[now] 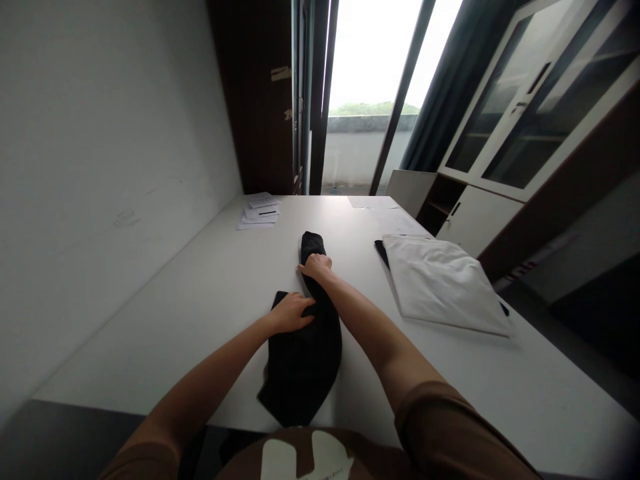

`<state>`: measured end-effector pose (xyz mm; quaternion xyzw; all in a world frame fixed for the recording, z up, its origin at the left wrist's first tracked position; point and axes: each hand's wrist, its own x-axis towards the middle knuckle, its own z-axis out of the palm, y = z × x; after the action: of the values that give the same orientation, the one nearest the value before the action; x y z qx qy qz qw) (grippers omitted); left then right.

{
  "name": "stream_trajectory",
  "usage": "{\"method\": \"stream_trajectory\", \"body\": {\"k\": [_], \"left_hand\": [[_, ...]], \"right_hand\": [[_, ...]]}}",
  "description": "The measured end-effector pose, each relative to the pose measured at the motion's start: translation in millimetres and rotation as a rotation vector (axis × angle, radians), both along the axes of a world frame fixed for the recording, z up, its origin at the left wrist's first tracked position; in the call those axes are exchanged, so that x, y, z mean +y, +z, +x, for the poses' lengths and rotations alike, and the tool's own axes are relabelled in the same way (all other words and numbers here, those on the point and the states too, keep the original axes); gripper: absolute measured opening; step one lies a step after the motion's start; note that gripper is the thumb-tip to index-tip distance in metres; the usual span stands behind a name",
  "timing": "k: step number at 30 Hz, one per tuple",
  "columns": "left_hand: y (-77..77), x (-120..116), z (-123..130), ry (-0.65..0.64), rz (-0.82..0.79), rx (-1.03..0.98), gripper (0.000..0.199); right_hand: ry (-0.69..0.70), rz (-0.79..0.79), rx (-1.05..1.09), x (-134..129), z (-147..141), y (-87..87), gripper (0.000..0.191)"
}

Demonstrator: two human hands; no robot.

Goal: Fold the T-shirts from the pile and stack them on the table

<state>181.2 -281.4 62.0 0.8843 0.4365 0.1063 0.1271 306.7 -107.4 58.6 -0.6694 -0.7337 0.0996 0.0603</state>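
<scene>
A black cloth garment (305,367) lies on the white table (200,293), its broad folded part at the near edge and a narrow strip running away from me. I cannot tell which garment it is. My right hand (317,265) is closed round the narrow strip near its far end. Nearer to me, my left hand (293,313) grips the cloth where the strip meets the broad part, its thumb and fingers bent over the fabric. The cloth under both hands is hidden.
On the right of the table lies a folded white cloth (445,283) with dark material under it. Several paper sheets (260,212) are at the far left by the wall. More papers (375,203) lie at the far end. A white cabinet (480,210) stands beyond the right edge.
</scene>
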Motion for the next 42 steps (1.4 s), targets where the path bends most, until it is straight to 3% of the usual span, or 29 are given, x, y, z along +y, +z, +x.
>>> {"method": "stream_trajectory", "body": {"k": [3,5,9,13,16,19,21,25,30,33,36,42], "left_hand": [[0.8,-8,-8,-0.035,-0.094,-0.039,0.050],[2.1,-10,-14,-0.006,-0.148,-0.058,0.052],[9.0,-6,-20,0.066,-0.283,-0.232,0.046],[22.6,-12,-18,-0.084,-0.643,-0.596,0.051],[29.5,-23,-15,-0.172,-0.895,-0.790,0.061],[25.1,-24,-8,-0.187,-0.995,-0.848,0.062],[15.3,-17,-5,-0.092,-0.901,-0.842,0.055],[-7.2,3,-2,0.147,-0.534,-0.728,0.037],[-19.3,28,11,0.152,-0.211,-0.579,0.033],[-20.8,50,32,0.267,-0.072,-0.447,0.055],[-21.2,77,52,0.419,0.007,-0.281,0.070],[-20.3,127,53,0.634,-0.103,-0.239,0.047]], "right_hand": [[-0.005,0.041,0.096,5,3,-4.8,0.034],[-0.016,0.050,0.326,8,12,-7.0,0.026],[-0.026,-0.025,0.886,9,39,-11.9,0.036],[-0.076,-0.115,1.438,3,64,-21.6,0.047],[-0.211,-0.044,1.267,5,80,-24.7,0.044],[-0.311,0.070,1.046,10,95,-22.6,0.040],[-0.345,0.157,0.989,10,103,-21.1,0.042],[-0.356,0.335,0.783,4,117,-19.5,0.044],[-0.158,0.196,0.516,-1,117,-19.4,0.029],[-0.070,0.172,0.448,-4,104,-20.9,0.039],[0.010,0.170,0.396,-9,89,-21.4,0.044],[0.069,0.150,0.474,-18,80,-22.0,0.053]]}}
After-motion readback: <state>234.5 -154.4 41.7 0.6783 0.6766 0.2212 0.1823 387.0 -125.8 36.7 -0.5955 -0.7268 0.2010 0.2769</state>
